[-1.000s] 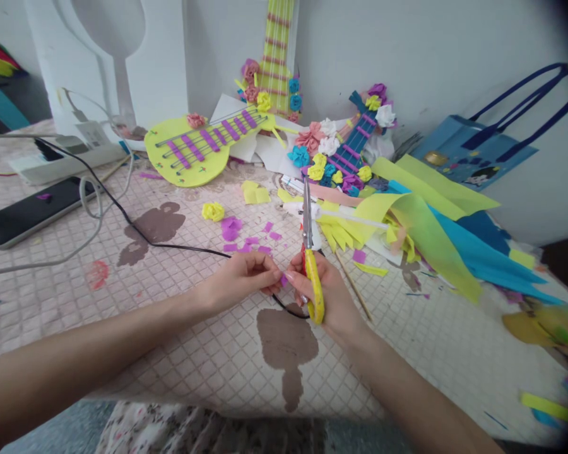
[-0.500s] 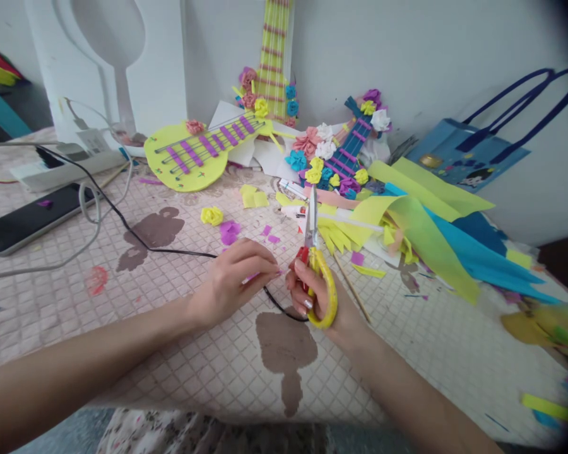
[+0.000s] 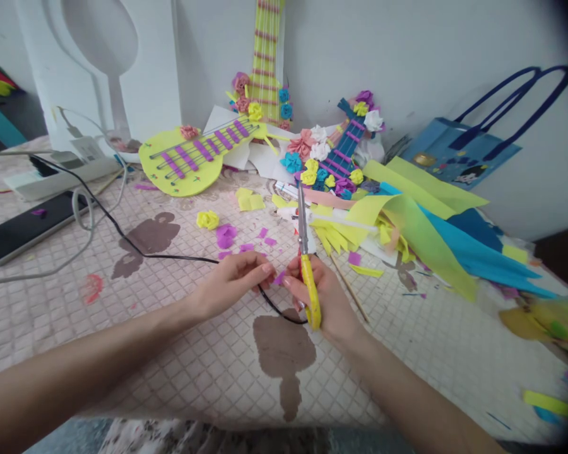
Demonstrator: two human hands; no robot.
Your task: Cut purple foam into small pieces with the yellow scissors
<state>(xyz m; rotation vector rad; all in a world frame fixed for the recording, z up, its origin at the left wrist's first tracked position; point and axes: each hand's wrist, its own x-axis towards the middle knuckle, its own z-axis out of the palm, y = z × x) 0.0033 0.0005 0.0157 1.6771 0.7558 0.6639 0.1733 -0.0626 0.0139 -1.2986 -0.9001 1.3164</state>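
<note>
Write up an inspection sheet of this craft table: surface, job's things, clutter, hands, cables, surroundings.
Surface: table under a pink quilted cloth with brown printed shapes.
Job's things: yellow-handled scissors, blades shut, pointing away; small purple paper piece between both hands.
Clutter: purple scraps, a yellow paper flower, yellow, green and blue paper sheets, a thin wooden stick.
Hands: left hand pinches the purple piece; right hand has its grip on the scissors.
Cables: black cable runs across the cloth and under the hands; white cable loops by a phone.
Surroundings: paper guitars with flowers, a blue gift bag, a power strip, a white wall.
</note>
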